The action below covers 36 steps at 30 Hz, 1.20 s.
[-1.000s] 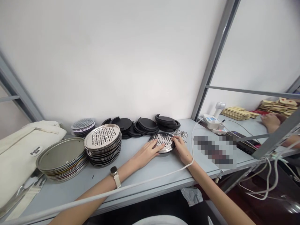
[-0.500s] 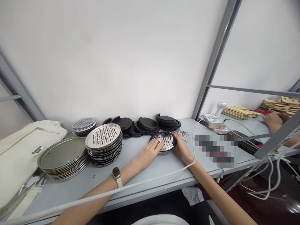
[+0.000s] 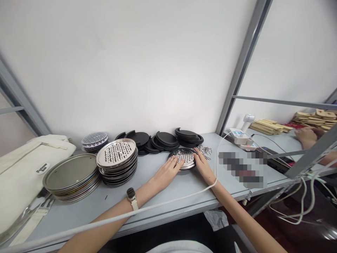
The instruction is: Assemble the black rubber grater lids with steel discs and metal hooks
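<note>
A round, perforated silvery disc (image 3: pixel 186 157), black-rimmed, lies flat on the grey tabletop (image 3: pixel 150 170).

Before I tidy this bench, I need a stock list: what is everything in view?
Grater disc: one, silver, between hands
Grater stack: one, silver top, left of that
Plate stack: one, grey-green top, further left
Patterned stack: one, greyish, back left
Round pieces: many, black, along wall
Metal bits: cluster, silver, by right hand
Bag: one, cream, far left
Cables: several, white, front and right
Flat pieces: stacks, pale, back right
Bench: one, grey, underneath
Co-worker's hand: one, far right
Watch: one, dark-faced, left wrist
Left hand, right hand: two, bare, on disc
</note>
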Available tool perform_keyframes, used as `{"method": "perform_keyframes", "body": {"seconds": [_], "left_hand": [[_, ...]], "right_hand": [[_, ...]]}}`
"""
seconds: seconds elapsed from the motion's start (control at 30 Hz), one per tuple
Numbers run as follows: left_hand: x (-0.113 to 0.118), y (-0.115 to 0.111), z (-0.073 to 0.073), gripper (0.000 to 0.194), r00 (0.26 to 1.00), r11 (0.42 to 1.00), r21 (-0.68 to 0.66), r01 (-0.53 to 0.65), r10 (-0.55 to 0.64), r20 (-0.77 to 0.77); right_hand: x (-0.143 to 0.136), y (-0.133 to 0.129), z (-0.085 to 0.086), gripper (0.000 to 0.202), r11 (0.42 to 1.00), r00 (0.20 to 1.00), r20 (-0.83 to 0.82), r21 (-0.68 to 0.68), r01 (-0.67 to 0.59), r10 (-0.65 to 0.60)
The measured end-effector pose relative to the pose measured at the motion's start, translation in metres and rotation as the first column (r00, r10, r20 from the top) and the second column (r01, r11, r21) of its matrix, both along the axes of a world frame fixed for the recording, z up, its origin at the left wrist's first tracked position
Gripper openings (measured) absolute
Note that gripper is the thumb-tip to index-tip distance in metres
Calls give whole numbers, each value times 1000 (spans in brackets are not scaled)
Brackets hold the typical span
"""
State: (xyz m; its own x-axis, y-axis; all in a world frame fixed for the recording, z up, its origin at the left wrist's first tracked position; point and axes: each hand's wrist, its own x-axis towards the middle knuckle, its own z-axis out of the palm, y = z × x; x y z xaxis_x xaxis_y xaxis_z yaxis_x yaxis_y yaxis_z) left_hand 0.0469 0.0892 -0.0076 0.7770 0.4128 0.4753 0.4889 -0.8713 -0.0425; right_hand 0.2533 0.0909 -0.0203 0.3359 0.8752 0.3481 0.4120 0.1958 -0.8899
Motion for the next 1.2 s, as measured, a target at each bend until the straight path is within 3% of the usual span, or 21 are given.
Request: {"method": "perform_keyframes", "body": {"seconds": [0.17, 0.43, 0.5, 0.6, 0.77, 0.9, 1.03, 1.2], "left_hand": [[-1, -2, 3, 46, 1000, 1000, 8, -5, 5, -13], [-2, -4, 8, 46, 997, 1000, 6, 6, -5, -81], [-2, -3, 6, 44, 997, 1000, -12, 17, -18, -78], [-2, -2, 4, 45, 998, 999, -46, 26, -28, -48], [-3, -3, 1, 48, 999, 998, -59, 27, -29, -34], [-5, -4, 0, 51, 999, 998, -64, 12, -14, -32], [-5, -4, 1, 50, 999, 999, -51, 5, -8, -48], [-5, -5, 4, 52, 999, 998, -65, 6, -9, -46]], "right_hand": [[-3, -3, 0, 50, 996, 986, 157, 78, 35, -47], [-5, -12, 8, 37, 969, 894, 429, 247, 20, -128], [8, -13, 9, 40, 964, 814, 542, 256, 74, -207], [41, -14, 6, 48, 929, 594, 718, 227, 292, -362], [99, -16, 2, 69, 813, 376, 874, 37, 581, -308], [123, -19, 5, 56, 818, 313, 938, -58, 572, -152], [139, -22, 4, 74, 750, 211, 956, 15, 661, -205], [162, -20, 1, 81, 715, 252, 946, -34, 698, -202]]}}
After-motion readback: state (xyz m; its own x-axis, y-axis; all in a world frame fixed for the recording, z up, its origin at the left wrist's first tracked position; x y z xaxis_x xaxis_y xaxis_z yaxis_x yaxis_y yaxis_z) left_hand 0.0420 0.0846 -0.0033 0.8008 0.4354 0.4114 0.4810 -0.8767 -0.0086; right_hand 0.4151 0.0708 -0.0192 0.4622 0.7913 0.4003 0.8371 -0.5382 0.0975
